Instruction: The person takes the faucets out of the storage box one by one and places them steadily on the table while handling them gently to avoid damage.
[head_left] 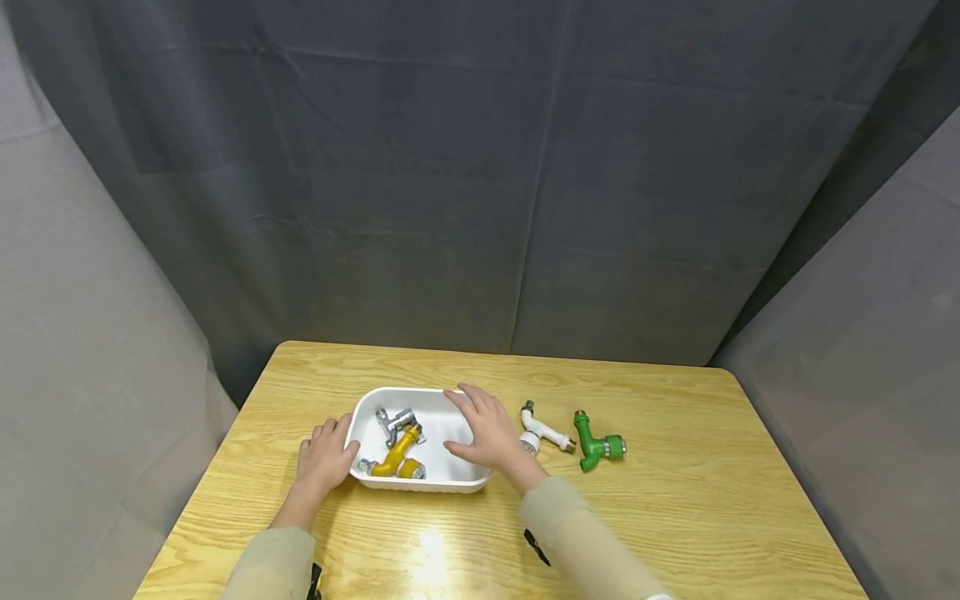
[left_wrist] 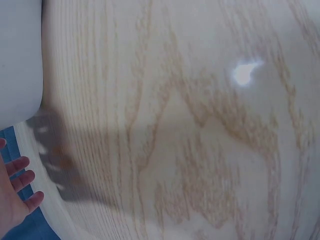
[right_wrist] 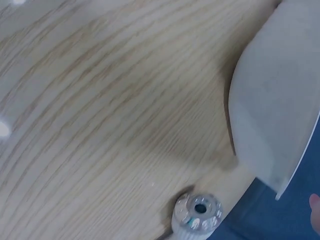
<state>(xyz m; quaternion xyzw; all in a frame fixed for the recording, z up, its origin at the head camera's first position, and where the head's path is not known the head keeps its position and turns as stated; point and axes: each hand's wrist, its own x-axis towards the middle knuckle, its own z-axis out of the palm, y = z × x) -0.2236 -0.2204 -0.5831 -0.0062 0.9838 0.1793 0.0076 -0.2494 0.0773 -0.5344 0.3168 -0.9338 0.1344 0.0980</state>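
A white plastic tray [head_left: 450, 482] sits on the wooden table, holding a chrome tap [head_left: 391, 426] and a yellow tap [head_left: 396, 454] in its left half. My left hand [head_left: 324, 457] is at the tray's left end, thumb by the rim; in the left wrist view its fingers [left_wrist: 22, 180] are extended beside the tray's wall [left_wrist: 20, 65]. Over the tray's right end is my right hand [head_left: 489, 429], thumb and fingers spread, holding nothing. Whether it touches the rim cannot be made out. In the right wrist view just a fingertip [right_wrist: 315, 212] shows.
Right of the tray lies a white tap [head_left: 551, 435], its clear-ended knob [right_wrist: 197, 215] close to the right hand. Farther right is a green tap [head_left: 592, 446]. A dark grey curtain [head_left: 450, 208] hangs behind the table [head_left: 675, 517], with paler cloth on both sides.
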